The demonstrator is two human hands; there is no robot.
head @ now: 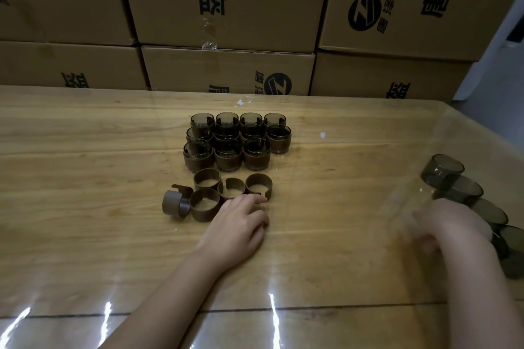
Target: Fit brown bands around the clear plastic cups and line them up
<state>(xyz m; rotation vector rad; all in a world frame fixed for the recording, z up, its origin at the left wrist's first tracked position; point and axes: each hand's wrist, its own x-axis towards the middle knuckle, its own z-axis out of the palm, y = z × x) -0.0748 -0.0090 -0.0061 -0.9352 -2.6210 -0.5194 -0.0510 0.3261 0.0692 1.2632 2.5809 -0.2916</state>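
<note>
I judge that I am beginning the next cup. My left hand (241,224) is reaching with stretched fingers toward the five loose brown bands (204,204) on the counter (85,164). Its forefinger is lying just beside the right-most band, and the hand is holding nothing. My right hand (445,224) is blurred beside the bare clear plastic cups (442,170) at the right edge, so I cannot tell if it is gripping one.

For the next move I am needing one band pinched, one cup brought to it, and the cup pushed down into the ring. Eleven banded cups (228,154) are standing in rows of four, four and three, so the free place is at the right end of the near row.

All the cups are looking empty. The bare ones are overlapping in a line; nested or not, I cannot tell. The cardboard boxes (226,71) behind are closed, their contents hidden.
</note>
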